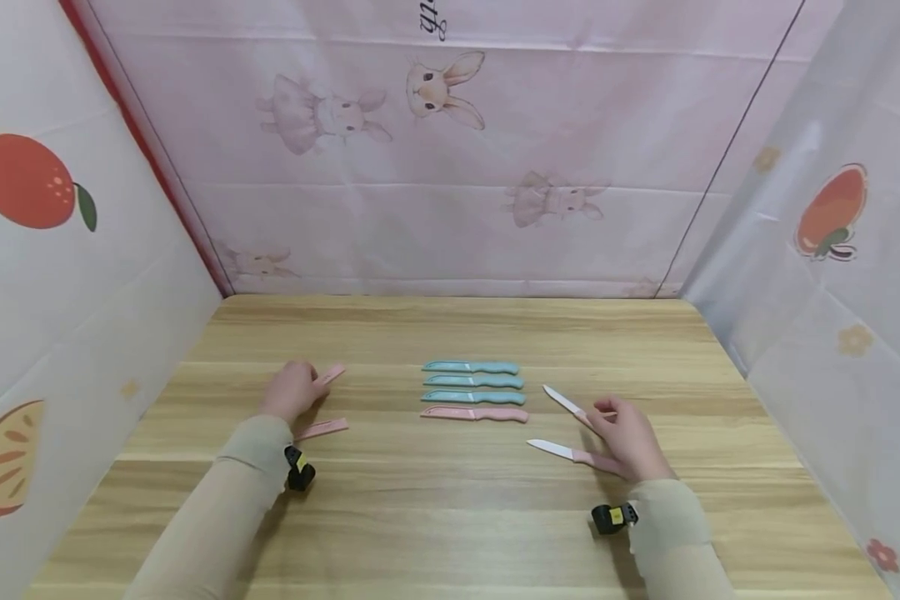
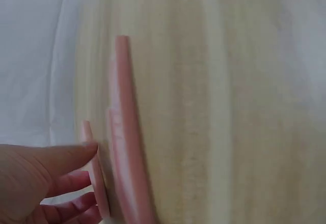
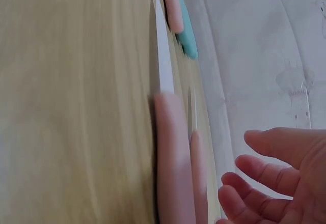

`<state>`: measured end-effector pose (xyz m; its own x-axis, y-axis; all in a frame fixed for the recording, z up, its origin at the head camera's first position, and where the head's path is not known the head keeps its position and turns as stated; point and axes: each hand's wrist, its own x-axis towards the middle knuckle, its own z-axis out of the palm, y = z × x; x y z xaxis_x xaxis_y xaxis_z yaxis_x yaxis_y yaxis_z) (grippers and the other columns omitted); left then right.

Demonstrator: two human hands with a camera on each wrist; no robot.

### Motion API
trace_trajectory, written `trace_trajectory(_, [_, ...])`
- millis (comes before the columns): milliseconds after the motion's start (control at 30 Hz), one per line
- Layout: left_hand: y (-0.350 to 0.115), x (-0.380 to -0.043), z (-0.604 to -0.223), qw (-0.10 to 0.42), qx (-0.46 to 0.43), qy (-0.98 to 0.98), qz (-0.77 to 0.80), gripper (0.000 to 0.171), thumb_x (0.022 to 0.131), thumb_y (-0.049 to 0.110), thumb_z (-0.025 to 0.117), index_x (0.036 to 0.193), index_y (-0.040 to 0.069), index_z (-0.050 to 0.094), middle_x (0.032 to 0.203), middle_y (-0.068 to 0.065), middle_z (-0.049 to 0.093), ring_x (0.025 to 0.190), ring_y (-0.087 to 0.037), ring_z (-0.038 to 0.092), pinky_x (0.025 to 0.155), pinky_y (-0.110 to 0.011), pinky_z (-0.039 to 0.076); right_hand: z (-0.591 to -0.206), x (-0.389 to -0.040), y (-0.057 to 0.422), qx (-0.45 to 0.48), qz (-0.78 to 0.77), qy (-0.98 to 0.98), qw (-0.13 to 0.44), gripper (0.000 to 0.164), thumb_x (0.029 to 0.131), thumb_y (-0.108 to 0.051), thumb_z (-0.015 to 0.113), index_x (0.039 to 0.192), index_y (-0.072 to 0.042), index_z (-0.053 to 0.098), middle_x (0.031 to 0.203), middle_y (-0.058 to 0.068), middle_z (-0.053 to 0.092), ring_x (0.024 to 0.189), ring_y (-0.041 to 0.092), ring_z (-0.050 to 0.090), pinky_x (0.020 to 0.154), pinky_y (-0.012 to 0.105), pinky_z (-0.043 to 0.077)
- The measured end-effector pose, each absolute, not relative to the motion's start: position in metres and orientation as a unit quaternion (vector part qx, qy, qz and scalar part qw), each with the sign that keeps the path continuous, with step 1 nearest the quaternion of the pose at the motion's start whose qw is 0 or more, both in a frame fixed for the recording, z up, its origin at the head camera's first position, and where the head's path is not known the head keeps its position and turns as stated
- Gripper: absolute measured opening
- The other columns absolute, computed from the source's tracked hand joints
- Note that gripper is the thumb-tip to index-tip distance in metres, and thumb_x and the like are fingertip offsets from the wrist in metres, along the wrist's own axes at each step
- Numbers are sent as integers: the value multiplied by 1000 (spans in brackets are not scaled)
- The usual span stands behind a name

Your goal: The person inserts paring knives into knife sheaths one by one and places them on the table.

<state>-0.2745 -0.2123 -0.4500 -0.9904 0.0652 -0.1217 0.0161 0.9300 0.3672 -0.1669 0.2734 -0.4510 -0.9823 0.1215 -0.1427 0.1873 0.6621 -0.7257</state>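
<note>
My left hand (image 1: 291, 390) pinches a pink knife sheath (image 1: 331, 374) between thumb and fingers; the left wrist view shows the thumb on this sheath (image 2: 100, 183). A second pink sheath (image 1: 322, 429) lies on the table, nearer the body. Over on the right, my right hand (image 1: 630, 437) hovers beside two bare knives with white blades and pink handles. The farther knife (image 1: 566, 402) and the nearer knife (image 1: 555, 450) both point leftward. In the right wrist view the fingers (image 3: 267, 175) are spread and loosely bent, apart from the larger-looking knife handle (image 3: 174, 158).
Between the hands lies a row of sheathed knives: several blue ones (image 1: 474, 382) and a pink one (image 1: 474, 413) closest to the body. The wooden table (image 1: 420, 517) is bordered by printed cloth walls at the back (image 1: 420, 233), left and right.
</note>
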Motion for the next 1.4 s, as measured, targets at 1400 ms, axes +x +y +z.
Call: trace_trajectory(1400, [-98, -176, -445, 105, -99, 527, 837, 35, 85, 18, 50, 115, 0, 47, 98, -13, 59, 79, -18, 61, 56, -16, 48, -475, -169, 295, 154, -416, 894, -65, 56, 81, -59, 29, 106, -13, 48, 88, 6, 52, 53, 20, 42, 35, 26, 37])
